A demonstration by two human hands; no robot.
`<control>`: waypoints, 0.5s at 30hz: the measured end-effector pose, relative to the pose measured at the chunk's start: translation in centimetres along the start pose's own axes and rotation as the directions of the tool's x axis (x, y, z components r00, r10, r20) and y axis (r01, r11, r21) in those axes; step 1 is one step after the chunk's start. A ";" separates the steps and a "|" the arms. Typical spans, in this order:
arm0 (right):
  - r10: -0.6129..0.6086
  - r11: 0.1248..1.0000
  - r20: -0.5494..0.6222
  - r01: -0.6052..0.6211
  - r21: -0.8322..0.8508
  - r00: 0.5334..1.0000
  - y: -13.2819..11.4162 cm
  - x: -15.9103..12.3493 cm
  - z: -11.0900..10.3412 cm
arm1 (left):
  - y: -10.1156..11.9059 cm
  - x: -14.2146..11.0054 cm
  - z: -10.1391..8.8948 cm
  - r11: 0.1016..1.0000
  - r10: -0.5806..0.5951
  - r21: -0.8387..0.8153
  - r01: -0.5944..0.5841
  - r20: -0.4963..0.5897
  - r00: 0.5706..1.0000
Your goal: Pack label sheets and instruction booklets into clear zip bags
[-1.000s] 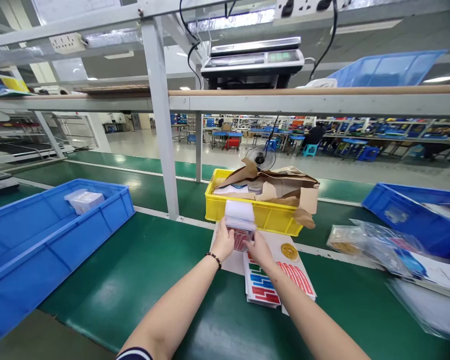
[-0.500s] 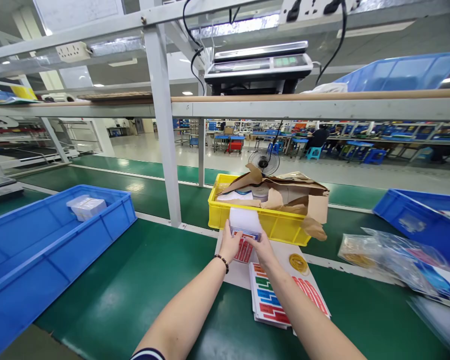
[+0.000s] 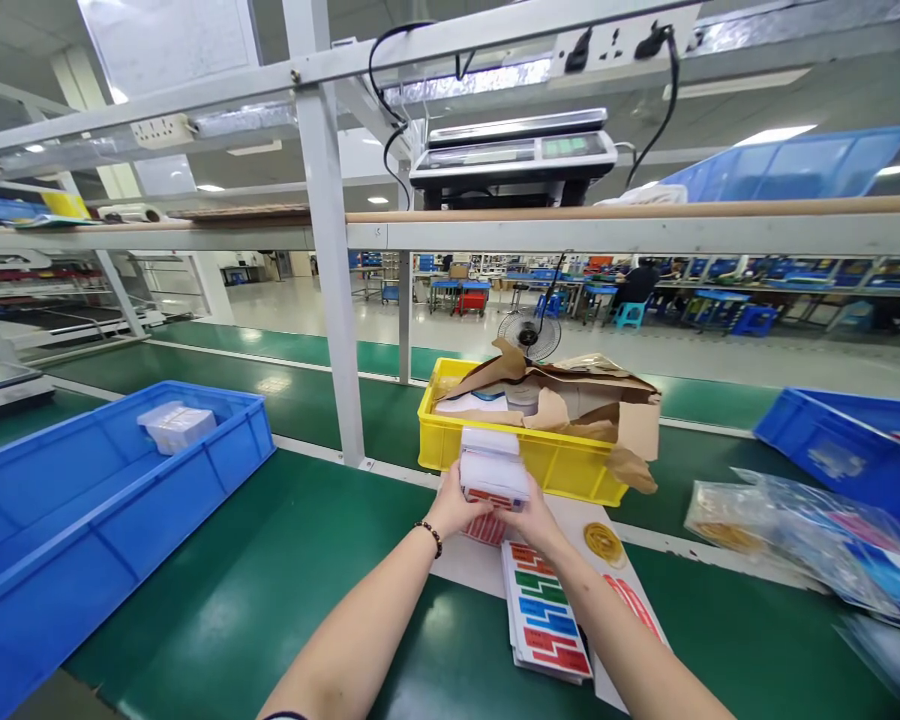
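Both of my hands hold a folded stack of white sheets with red printed labels (image 3: 493,472) just in front of the yellow bin (image 3: 525,460). My left hand (image 3: 451,512) grips its left side, fingers curled around the edge. On the right side my right hand (image 3: 532,520) pinches it from below. The top of the stack bends back toward the bin. Under my right forearm lies a pile of sticker sheets with red, green and blue labels (image 3: 547,620) on white paper (image 3: 472,565).
The yellow bin holds torn brown paper (image 3: 570,390). A large blue bin (image 3: 82,500) with a white packet (image 3: 176,427) sits left. A rubber-band ring (image 3: 604,541), plastic bags (image 3: 795,540) and another blue bin (image 3: 847,440) lie right. A metal post (image 3: 337,300) and a scale (image 3: 514,155) stand behind.
My hands kept hold of the label stack and folded its white top further over. The view tilted, shifting everything lower in the frame.
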State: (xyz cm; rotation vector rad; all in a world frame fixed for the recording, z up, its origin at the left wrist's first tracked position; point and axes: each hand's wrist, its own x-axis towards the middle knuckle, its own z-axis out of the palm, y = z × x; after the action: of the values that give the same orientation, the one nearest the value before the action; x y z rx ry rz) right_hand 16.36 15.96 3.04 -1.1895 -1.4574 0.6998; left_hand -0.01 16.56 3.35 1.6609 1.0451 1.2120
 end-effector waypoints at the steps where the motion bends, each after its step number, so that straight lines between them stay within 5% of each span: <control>1: -0.004 1.000 0.017 0.005 -0.024 1.000 0.2 0.0 -0.2 | -0.2 0.0 -0.2 1.000 -0.003 0.000 0.003 0.035 0.999; 9: -0.070 0.978 0.135 0.095 -0.186 0.988 -0.6 -0.7 -0.5 | 1.1 -1.1 -1.3 0.997 0.012 0.077 -0.018 0.073 0.997; 15: -0.199 0.931 0.295 0.275 -0.242 0.935 -6.4 -4.9 -2.6 | 8.9 -6.4 -5.0 0.989 0.120 0.082 -0.123 0.038 0.992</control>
State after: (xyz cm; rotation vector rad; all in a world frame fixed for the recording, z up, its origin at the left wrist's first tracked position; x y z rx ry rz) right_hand 16.61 8.87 7.69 -1.1309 -1.9427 0.5079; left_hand -4.75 8.29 10.82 1.8269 0.9986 1.2286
